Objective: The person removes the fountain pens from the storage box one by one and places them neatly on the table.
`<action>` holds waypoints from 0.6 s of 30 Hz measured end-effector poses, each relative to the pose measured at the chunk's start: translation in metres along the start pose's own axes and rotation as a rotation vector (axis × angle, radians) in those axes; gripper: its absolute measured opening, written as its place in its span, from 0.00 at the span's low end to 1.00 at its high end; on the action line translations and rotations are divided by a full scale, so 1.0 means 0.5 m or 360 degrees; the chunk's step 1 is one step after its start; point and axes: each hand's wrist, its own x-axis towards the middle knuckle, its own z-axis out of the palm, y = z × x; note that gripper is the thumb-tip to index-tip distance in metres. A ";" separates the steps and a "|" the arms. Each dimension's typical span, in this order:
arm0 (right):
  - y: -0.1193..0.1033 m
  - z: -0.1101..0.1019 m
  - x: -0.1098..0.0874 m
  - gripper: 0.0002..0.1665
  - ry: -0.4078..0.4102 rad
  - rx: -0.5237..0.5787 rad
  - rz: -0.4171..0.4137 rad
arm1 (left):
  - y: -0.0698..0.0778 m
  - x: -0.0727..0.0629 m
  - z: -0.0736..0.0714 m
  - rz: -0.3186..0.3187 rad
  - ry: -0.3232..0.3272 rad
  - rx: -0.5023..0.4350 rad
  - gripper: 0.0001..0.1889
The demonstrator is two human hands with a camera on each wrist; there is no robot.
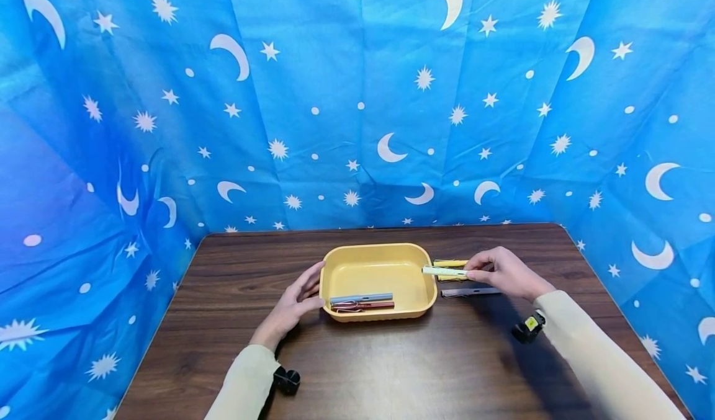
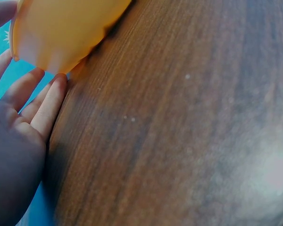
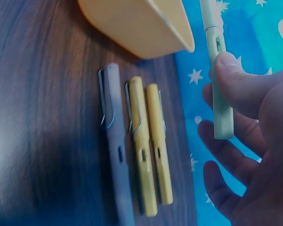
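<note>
A yellow tray [image 1: 380, 254] stands mid-table, holding a blue-grey pen [image 1: 363, 298] and a dark red pen [image 1: 368, 306] along its near side. At the tray's left end my left hand [image 1: 293, 305] rests its fairly straight fingers against the outer wall. My right hand [image 1: 505, 274] pinches a pale green pen [image 3: 220, 89] between thumb and fingers, above the table. In the head view the pen's far tip overlaps the tray's right rim. Below that hand, two yellow pens [image 3: 141, 141] and a grey pen [image 3: 114, 117] lie side by side.
The dark wood table [image 1: 363, 370] reaches back to a blue curtain [image 1: 329, 128] with moons and stars, which also hangs at both sides. Small black devices sit on both wrists, the left one [image 1: 287, 380] and the right one [image 1: 527, 328].
</note>
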 end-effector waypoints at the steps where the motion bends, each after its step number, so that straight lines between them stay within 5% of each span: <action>1: 0.005 -0.001 -0.005 0.04 0.0004 -0.0004 -0.0009 | -0.001 0.000 0.000 0.0001 0.0003 0.0005 0.41; 18: 0.072 -0.001 -0.090 0.04 0.0054 -0.0095 0.0019 | -0.005 -0.001 -0.003 -0.0010 -0.0004 0.0003 0.42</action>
